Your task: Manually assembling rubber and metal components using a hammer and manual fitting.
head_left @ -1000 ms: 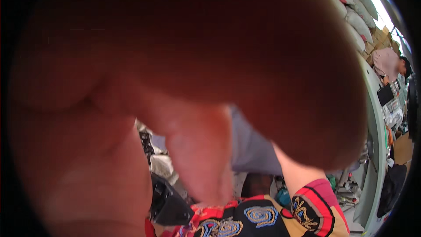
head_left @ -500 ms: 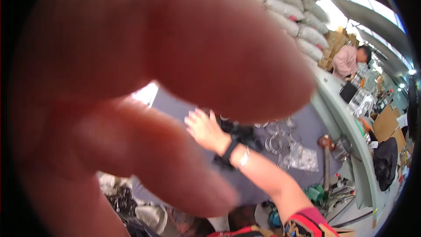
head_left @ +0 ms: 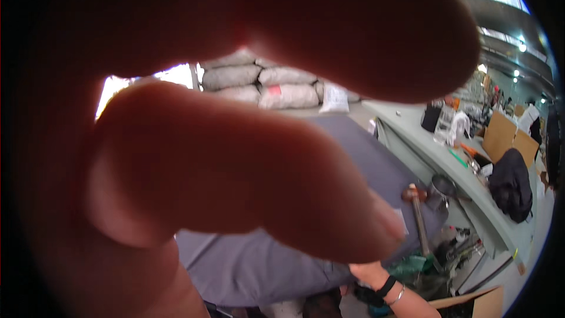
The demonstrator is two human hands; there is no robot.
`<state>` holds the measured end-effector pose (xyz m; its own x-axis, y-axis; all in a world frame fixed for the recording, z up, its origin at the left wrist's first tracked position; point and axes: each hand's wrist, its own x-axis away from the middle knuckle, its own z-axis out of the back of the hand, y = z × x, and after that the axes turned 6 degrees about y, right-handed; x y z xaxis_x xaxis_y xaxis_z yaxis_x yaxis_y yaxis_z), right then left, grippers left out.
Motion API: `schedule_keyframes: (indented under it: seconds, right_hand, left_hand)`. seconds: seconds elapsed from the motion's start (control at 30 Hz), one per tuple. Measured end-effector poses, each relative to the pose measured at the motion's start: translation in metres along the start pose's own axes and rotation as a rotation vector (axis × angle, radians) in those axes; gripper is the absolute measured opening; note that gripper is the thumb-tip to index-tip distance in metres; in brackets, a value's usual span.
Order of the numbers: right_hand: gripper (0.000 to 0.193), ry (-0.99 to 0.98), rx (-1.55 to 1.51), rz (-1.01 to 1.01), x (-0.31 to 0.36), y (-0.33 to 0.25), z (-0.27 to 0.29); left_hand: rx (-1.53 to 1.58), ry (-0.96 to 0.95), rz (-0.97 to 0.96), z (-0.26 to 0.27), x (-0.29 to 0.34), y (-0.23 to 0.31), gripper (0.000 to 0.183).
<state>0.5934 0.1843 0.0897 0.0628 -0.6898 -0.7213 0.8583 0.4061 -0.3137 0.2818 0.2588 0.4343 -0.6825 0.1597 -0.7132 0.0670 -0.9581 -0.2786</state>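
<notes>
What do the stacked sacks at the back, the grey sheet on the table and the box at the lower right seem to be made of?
Stacked sacks: probably woven plastic or cloth, matt pale grey, bulging as if filled.
Grey sheet: looks like soft fabric or felt, matt, with no shine; too blurred to be sure.
Box: corrugated cardboard by its flat brown colour and thin raw edge.

matt grey cloth sheet [head_left: 276, 265], woven sacks [head_left: 259, 85]

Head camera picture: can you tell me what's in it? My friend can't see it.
A huge blurry left hand sits right against the lens and hides most of the view. Behind it are stacked grey sacks, a grey sheet, and the right hand with a black wristband low down. A cluttered workbench runs along the right.
</notes>
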Motion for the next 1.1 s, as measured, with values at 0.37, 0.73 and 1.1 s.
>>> schedule_keyframes:
  seconds: [0.37, 0.73, 1.1]
  right_hand:
    - [0.047, 0.120, 0.225, -0.108, 0.032, 0.079, 0.005]
    - [0.064, -0.073, 0.264, -0.265, 0.027, 0.073, 0.000]
    - [0.063, -0.091, 0.312, -0.253, 0.034, 0.082, -0.008]
  left_hand:
    - [0.580, 0.377, 0.418, -0.158, 0.015, 0.142, 0.046]
    - [1.250, 0.342, 0.540, -0.292, -0.089, 0.257, 0.052]
    - [1.084, 0.274, 0.453, -0.317, -0.109, 0.195, 0.062]
